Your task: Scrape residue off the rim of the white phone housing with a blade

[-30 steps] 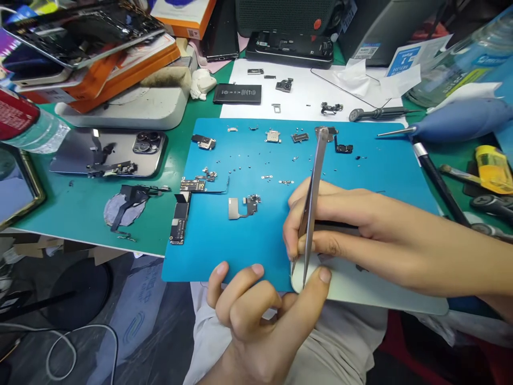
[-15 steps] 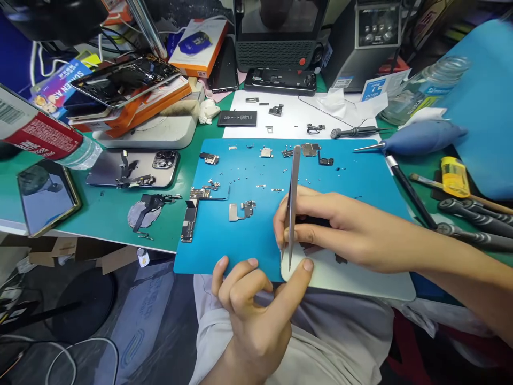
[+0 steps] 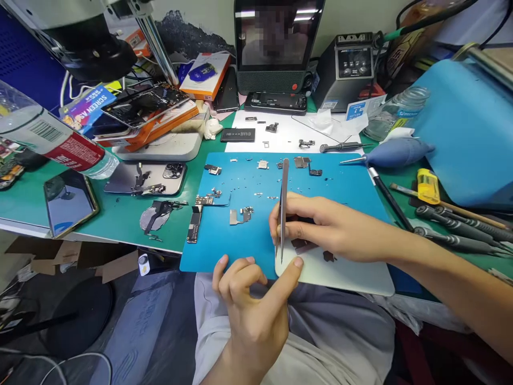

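Observation:
My right hand point(image 3: 320, 224) is closed on a pair of metal tweezers point(image 3: 284, 208), held nearly upright with the tips down at the left end of a white phone back point(image 3: 344, 275). This phone back lies at the mat's front edge, its dark apple logo showing below my hand. Part of it is hidden under my right hand. My left hand point(image 3: 256, 305) has its fingers loosely bent and apart, and its thumb tip touches the phone back close to the tweezer tips. Whether the tweezers pinch anything is too small to tell.
The blue mat point(image 3: 240, 246) carries a logic board point(image 3: 194, 224), a flex cable part point(image 3: 241, 215) and several tiny screws. A battery point(image 3: 238, 135) lies behind. To the right are a blue air blower point(image 3: 396, 153) and screwdrivers point(image 3: 457, 235); a bottle point(image 3: 72, 149) leans at left.
The view has tilted up, so the bench appears farther left and lower at the back. Both hands, the tweezers and the phone back keep nearly the same places relative to one another.

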Available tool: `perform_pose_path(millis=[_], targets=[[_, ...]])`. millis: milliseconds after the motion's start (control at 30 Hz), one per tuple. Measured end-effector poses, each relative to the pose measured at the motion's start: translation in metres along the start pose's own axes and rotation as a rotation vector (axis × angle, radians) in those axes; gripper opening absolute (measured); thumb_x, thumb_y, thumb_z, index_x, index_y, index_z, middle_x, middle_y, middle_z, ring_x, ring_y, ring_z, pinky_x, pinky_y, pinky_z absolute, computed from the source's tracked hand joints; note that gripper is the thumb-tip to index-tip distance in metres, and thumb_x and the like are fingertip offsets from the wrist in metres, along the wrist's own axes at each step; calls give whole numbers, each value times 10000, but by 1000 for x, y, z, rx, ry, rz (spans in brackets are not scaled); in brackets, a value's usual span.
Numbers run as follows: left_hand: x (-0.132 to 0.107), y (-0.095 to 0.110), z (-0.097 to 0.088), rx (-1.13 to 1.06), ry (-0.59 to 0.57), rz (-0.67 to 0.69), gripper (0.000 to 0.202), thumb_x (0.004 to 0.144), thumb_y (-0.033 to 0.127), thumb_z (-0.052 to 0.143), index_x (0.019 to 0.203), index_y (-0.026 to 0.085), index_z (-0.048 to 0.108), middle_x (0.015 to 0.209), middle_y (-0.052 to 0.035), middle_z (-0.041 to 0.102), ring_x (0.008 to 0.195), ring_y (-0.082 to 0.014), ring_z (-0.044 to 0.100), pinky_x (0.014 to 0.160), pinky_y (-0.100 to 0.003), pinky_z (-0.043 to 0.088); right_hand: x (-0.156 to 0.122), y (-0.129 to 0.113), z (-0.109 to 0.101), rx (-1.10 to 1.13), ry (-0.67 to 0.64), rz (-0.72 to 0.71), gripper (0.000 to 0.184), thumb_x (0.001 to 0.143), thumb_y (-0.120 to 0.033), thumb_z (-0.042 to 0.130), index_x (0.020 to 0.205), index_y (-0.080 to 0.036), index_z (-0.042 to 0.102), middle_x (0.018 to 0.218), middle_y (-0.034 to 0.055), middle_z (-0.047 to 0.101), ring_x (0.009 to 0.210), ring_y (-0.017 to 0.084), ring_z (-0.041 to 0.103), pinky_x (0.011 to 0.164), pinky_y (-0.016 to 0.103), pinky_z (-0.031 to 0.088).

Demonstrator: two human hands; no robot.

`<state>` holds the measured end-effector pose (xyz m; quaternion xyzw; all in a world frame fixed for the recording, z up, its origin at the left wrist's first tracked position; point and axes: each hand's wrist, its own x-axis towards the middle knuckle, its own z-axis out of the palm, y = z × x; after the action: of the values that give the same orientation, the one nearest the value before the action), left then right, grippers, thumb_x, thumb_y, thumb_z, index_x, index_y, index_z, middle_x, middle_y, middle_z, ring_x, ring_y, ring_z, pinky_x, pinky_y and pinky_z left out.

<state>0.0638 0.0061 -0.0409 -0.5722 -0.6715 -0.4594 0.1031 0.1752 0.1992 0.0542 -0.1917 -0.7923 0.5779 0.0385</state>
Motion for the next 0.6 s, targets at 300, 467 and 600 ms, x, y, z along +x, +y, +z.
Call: perform_pose_path(millis=[300,467,600], targets=[[-3,1,0,-7,-4,-21,493,994,-31,641,1241,335,860,1056,-23,434,1214,-188,550,1381,-473,263,0,1,1,23,17,12,299,1143,-458,601,1078,-202,741,1108,54,716,943,183,643,847,337,504],[0,1,-1,-5,-11,-13,521,970,-56,627,1225,332,864,1050,-24,435,1209,-185,543,1378,-460,257,1,0,1,9,-16,-18,318,1124,-481,628,1014,-215,762,1093,56,733,1027,217,657,910,356,512],[1,0,-2,-12,-16,-3,519,968,-61,626,1225,323,862,1049,-23,429,1210,-182,530,1385,-444,236,1,-1,0,6,25,21,308,1145,-484,603,1066,-219,739,1104,60,720,1019,217,658,880,357,515]])
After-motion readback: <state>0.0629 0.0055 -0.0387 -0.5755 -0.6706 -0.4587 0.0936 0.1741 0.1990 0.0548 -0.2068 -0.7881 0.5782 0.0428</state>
